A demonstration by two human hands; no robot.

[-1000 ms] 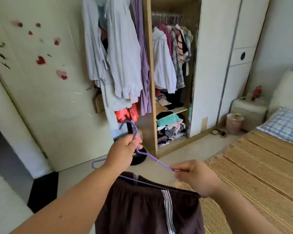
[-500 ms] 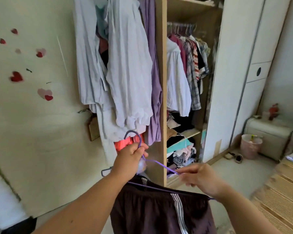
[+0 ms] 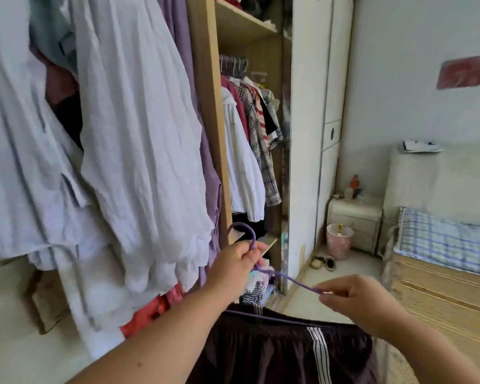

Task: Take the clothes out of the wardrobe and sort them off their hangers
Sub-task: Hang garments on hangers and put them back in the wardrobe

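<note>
Risk: striped shorts [image 3: 261, 353] could snag on the purple hanger [image 3: 294, 281] if you tug. Your left hand [image 3: 233, 268] grips its neck; right hand [image 3: 355, 299] pinches its arm.

The dark shorts [image 3: 275, 353] below both hands run off the bottom edge. The purple hanger [image 3: 288, 279] has one shoulder hidden behind the left hand [image 3: 233, 266] and forearm. The red wall sheet [image 3: 462, 72] above the right hand [image 3: 355, 297] is blurred, markings illegible.
</note>
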